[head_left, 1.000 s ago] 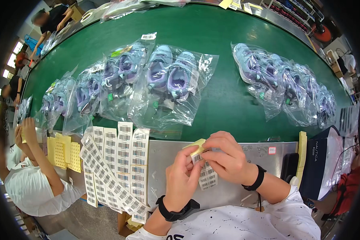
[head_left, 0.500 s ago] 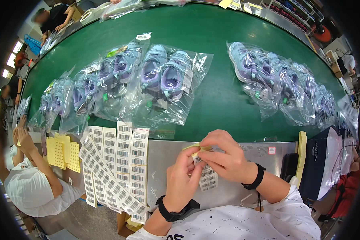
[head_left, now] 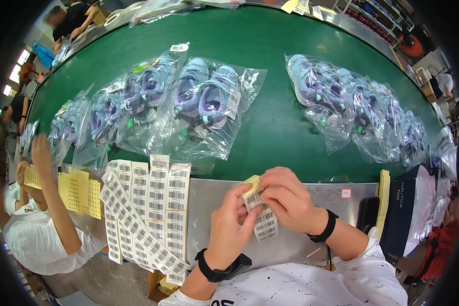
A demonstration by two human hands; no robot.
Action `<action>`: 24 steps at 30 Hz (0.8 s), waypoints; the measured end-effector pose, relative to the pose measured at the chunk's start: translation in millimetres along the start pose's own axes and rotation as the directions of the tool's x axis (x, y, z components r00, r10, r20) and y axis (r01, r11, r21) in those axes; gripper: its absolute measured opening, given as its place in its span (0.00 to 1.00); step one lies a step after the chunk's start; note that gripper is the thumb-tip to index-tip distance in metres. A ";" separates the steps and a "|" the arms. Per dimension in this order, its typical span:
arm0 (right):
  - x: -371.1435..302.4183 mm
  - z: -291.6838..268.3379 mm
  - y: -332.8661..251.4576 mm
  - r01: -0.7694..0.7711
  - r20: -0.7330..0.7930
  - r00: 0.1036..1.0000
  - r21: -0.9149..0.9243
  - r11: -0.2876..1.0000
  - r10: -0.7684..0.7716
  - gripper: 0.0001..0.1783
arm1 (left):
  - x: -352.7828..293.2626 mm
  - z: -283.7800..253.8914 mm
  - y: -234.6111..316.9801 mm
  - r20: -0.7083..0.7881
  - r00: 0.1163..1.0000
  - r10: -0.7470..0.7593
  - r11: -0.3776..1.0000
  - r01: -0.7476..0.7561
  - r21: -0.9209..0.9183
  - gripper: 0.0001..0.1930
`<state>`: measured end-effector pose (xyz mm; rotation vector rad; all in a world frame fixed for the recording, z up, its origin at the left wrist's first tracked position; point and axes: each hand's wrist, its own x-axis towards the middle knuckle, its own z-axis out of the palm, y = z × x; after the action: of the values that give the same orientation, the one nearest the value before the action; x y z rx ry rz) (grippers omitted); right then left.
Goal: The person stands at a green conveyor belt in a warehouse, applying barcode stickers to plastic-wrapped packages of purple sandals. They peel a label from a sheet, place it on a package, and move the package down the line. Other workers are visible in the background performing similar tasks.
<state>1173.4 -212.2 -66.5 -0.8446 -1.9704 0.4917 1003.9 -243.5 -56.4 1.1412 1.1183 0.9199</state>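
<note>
A short strip of white barcode stickers (head_left: 266,227) hangs between my two hands above the metal ledge, its yellow backing showing at the upper end. My left hand (head_left: 230,222) pinches the strip from the left side. At the strip's upper part, the fingers of my right hand (head_left: 290,200) are closed on it; whether a single sticker is between the fingertips is hidden. Left of my hands, several long barcode sticker strips (head_left: 158,204) lie overlapping over the ledge. Pairs of light blue and purple shoes (head_left: 217,97) in clear bags lie on the green belt beyond.
More bagged shoes (head_left: 341,92) rest on the belt's right side. A co-worker in a white shirt (head_left: 46,239) sits at left beside yellow sticker sheets (head_left: 79,191). On the right are a black device (head_left: 368,214), a yellow card stack (head_left: 383,204) and a dark blue box (head_left: 405,209).
The bagged shoes have shifted slightly left on the belt. More yellow backing shows at my strip's upper end. The co-worker has raised one hand toward the bagged shoes.
</note>
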 end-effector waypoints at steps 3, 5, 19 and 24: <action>4.1 -3.3 -4.6 0.012 -0.011 1.000 -0.083 0.997 -0.013 0.14 | -1.8 4.0 0.1 0.027 1.000 -0.015 0.999 0.014 0.035 0.21; 3.1 -4.2 -2.5 0.069 -0.005 0.998 -0.105 0.992 -0.070 0.15 | -2.1 6.2 0.5 0.023 1.000 -0.013 0.999 0.012 0.038 0.21; -3.9 -16.9 4.5 0.091 0.059 0.994 -0.069 0.993 -0.087 0.13 | -3.9 21.9 -7.1 0.036 0.999 -0.033 0.999 0.032 0.026 0.21; -2.8 -41.2 4.0 0.196 0.136 0.974 -0.112 0.974 -0.180 0.09 | 4.0 24.4 -7.2 -0.018 1.000 -0.014 1.000 0.014 0.003 0.22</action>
<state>1211.3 -211.2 -49.7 -0.7083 -2.1906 0.3192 1028.6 -246.3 -63.1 1.1279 1.1413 0.9197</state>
